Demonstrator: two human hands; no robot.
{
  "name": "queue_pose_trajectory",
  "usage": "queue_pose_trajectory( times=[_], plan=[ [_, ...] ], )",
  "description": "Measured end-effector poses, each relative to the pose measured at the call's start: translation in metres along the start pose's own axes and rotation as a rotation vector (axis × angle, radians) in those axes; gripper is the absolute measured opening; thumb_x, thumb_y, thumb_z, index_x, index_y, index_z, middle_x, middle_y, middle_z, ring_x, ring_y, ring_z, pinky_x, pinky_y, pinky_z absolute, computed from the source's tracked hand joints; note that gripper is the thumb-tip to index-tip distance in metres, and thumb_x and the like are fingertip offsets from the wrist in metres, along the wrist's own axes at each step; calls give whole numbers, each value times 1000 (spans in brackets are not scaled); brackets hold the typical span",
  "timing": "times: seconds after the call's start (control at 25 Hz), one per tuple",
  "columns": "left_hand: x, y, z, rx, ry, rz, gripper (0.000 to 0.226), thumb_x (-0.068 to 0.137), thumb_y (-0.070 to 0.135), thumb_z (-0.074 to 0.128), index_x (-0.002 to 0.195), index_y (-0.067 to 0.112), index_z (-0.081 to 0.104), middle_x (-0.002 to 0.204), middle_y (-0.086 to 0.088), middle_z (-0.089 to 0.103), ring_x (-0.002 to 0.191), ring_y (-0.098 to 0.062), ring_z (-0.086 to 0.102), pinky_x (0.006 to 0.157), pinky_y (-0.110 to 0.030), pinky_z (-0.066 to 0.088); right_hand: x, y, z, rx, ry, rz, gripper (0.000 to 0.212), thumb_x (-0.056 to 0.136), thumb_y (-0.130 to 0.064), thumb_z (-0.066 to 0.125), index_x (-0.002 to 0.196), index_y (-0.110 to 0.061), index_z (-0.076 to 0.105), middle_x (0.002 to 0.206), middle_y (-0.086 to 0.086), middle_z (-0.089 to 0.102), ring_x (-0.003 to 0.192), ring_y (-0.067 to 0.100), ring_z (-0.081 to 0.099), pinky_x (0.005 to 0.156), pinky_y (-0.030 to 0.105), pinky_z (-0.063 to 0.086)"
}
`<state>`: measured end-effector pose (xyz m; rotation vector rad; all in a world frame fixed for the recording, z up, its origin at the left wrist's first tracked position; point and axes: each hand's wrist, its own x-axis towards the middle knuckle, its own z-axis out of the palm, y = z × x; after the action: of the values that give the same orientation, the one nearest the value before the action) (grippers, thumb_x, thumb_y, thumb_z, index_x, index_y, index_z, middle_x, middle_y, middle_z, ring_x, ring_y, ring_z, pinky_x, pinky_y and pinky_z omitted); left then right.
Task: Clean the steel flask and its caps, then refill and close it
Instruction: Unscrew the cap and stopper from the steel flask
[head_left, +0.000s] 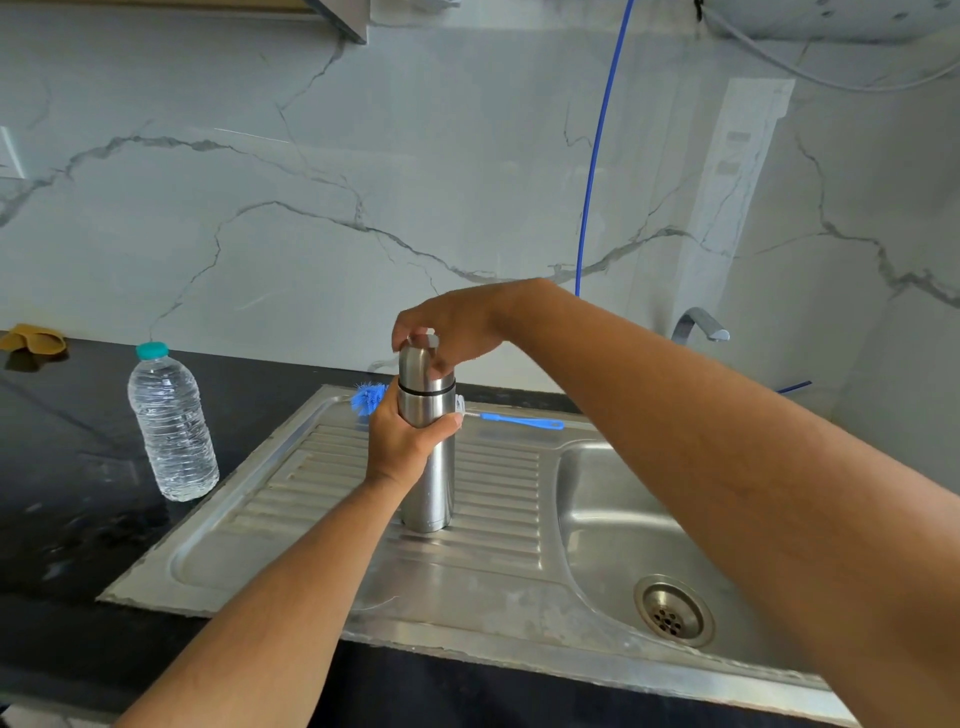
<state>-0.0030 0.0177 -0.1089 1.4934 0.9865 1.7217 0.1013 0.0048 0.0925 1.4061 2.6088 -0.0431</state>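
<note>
A: Standing upright on the ribbed drainboard of the steel sink (291, 540), toward its back edge, left of the basin: the steel flask (434, 483), drops showing on its lower wall.

B: Gripped how?

A: Wrapped round the body by the left hand (402, 441), just under the dark ring. Pinched at the very top by the right hand (452, 332), fingertips curled round the outer cap (422, 358).

B: Opening or closing?

A: Cannot tell from this view. Seated over the neck and looks square, nothing more.

B: Best way through the twist, then?

A: Probably keeping the base pressed flat on the ribs so nothing skates on wet metal. Holding the body dead still with the left and turning only with the right. Keeping the cap level to spare the threads; backing off and reseating if it binds.

B: Anything else nearby?

A: Plastic water bottle (171, 421), capped and full-looking, upright on the dark worktop (62, 467) near the sink's left edge. Blue bottle brush (457, 410) lying along the sink's back rim, behind the flask. Worth keeping elbows clear of both.
</note>
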Motion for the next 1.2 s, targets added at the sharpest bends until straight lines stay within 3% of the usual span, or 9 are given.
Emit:
queue_pose_trajectory(
  times=[0.12,0.2,0.4,0.48,0.6,0.76,0.92,1.0,1.2],
  plan=[
    [0,0,0,11,7,-3,70,58,37,85,120,13,64,99,-4,74,83,-9,71,67,-16,56,-6,-9,8,-54,92,130,71,89,-75,52,128,-16,53,110,3,63,81,18,61,76,33,50],
    [0,0,0,9,12,-3,74,55,42,84,120,12,64,98,-3,74,82,-9,71,67,-16,56,-4,-10,12,-120,135,176,60,94,-69,50,107,-11,59,91,5,63,66,15,56,62,30,45],
    [0,-1,0,8,9,-3,69,55,45,83,116,18,65,98,-1,74,85,-12,71,67,-17,56,-4,-6,-1,68,-22,104,58,93,-52,66,140,-23,48,125,0,51,103,22,57,84,38,60],
    [0,1,1,3,14,8,73,55,45,83,118,14,64,98,-1,74,84,-10,71,68,-15,55,-3,-10,3,-6,99,152,71,87,-74,57,124,-13,53,100,1,58,80,17,58,72,31,52],
    [1,-1,0,14,15,14,72,55,46,83,117,14,65,96,-1,73,82,-10,70,67,-16,55,4,-14,3,-133,223,182,56,92,-64,60,100,-9,56,75,3,57,63,13,56,57,25,40],
    [0,-1,0,21,11,9,58,58,39,85,110,24,66,94,1,74,82,-11,71,67,-18,56,3,-14,-12,-38,18,80,44,86,-36,77,124,-27,57,123,2,61,99,25,69,84,36,58],
    [0,-1,0,11,16,14,68,57,40,85,117,16,64,98,-2,74,84,-12,71,69,-17,56,1,-17,3,-102,99,166,62,87,-70,61,117,-17,54,96,3,61,72,15,63,66,30,47],
    [0,-1,0,19,24,8,68,55,43,83,114,16,65,94,0,74,80,-9,70,67,-17,55,6,-17,7,-103,147,202,54,93,-64,59,106,-12,57,95,6,63,66,16,63,62,29,50],
    [-1,1,2,30,20,14,54,63,26,86,112,27,63,97,3,73,82,-6,70,68,-15,56,4,-22,-6,37,-6,90,49,93,-35,69,138,-25,54,133,5,54,108,25,60,81,36,62]
  ],
)
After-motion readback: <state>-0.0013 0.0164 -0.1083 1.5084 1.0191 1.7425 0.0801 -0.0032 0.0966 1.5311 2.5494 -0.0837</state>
